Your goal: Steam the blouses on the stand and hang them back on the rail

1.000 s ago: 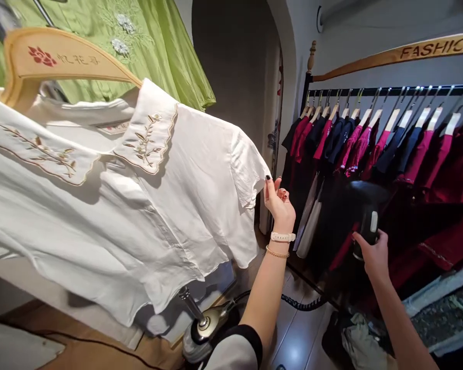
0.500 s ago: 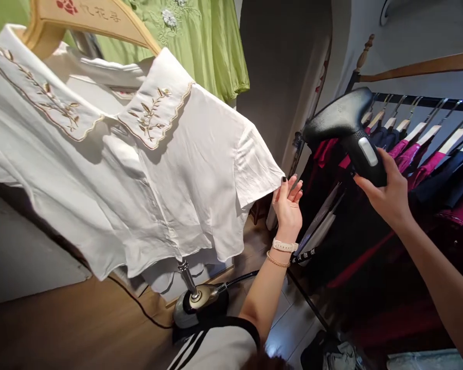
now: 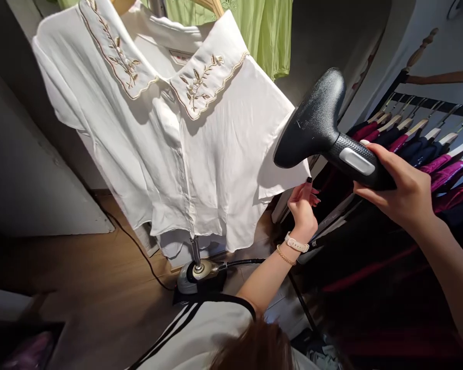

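A white short-sleeved blouse with an embroidered collar hangs on a wooden hanger. My left hand pinches the hem of its right sleeve and holds it out taut. My right hand is wrapped round the handle of a black steamer head, raised close to that sleeve with its flat face turned toward the cloth.
The steamer base stands on the wooden floor below the blouse, with a pole, hose and a black cord. A green garment hangs behind. A rack of red and dark clothes fills the right side.
My right hand has lifted the steamer head from low by the rack up to the sleeve. My left hand keeps hold of the sleeve hem. The view has tilted down and left.
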Motion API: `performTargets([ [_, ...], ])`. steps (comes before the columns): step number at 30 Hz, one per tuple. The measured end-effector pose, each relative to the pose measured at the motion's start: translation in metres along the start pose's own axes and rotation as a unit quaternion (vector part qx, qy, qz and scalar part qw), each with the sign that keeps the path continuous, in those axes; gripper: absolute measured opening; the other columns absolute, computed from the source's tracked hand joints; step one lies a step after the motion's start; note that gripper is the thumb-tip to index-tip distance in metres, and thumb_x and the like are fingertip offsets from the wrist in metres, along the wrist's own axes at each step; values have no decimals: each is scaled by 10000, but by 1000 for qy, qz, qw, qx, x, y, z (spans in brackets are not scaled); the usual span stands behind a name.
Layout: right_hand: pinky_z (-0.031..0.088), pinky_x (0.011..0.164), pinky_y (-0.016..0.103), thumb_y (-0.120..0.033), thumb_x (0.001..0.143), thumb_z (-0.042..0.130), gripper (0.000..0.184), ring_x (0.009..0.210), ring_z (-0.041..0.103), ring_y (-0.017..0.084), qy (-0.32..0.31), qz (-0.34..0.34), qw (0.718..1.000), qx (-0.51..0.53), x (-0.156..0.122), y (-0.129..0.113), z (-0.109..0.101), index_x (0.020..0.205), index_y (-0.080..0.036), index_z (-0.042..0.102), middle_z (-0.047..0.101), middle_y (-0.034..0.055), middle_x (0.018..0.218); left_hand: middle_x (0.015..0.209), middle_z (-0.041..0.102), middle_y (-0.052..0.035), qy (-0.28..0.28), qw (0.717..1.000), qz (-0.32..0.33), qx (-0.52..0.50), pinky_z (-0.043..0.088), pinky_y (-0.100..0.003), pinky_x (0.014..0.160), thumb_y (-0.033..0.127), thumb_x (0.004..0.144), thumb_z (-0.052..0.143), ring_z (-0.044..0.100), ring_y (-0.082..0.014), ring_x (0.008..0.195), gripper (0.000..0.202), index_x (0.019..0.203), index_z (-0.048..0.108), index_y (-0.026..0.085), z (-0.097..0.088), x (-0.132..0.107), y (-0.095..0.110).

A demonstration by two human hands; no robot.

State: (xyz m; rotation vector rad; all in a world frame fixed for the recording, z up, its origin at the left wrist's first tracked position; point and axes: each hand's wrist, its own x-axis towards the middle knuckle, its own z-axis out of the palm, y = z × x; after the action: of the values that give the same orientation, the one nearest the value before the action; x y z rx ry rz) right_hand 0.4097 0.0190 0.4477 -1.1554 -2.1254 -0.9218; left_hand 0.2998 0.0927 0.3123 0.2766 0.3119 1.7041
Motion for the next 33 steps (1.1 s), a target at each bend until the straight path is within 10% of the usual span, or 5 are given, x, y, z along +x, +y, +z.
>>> performTargets([
  [7, 315, 520, 216, -398, 961, 670, 582, 713, 607, 82, 5, -19, 984, -176, -11, -20, 2, 1508, -273, 518, 691, -23, 934, 636, 453, 32, -39, 998, -25, -48, 304, -250, 502, 379, 770, 832, 362, -64, 529, 285, 721, 621, 194, 13, -11, -10],
  [14, 270, 523, 236, -332, 938, 658, 633, 739, 604, 113, -62, -35, 977, -202, -21, -43, 9, 1544, -269, 489, 676, 12, 927, 554, 345, 80, -35, 993, -60, -98, 238, -227, 503, 276, 732, 825, 288, -47, 498, 414, 645, 430, 194, 20, -14, -11],
  [33, 290, 547, 255, -309, 958, 640, 609, 764, 611, 128, -20, -10, 977, -214, -23, -51, 29, 1544, -239, 492, 692, 36, 952, 594, 400, 62, -66, 990, -61, -110, 276, -231, 537, 260, 745, 778, 328, -70, 536, 249, 712, 541, 190, 18, -14, -8],
])
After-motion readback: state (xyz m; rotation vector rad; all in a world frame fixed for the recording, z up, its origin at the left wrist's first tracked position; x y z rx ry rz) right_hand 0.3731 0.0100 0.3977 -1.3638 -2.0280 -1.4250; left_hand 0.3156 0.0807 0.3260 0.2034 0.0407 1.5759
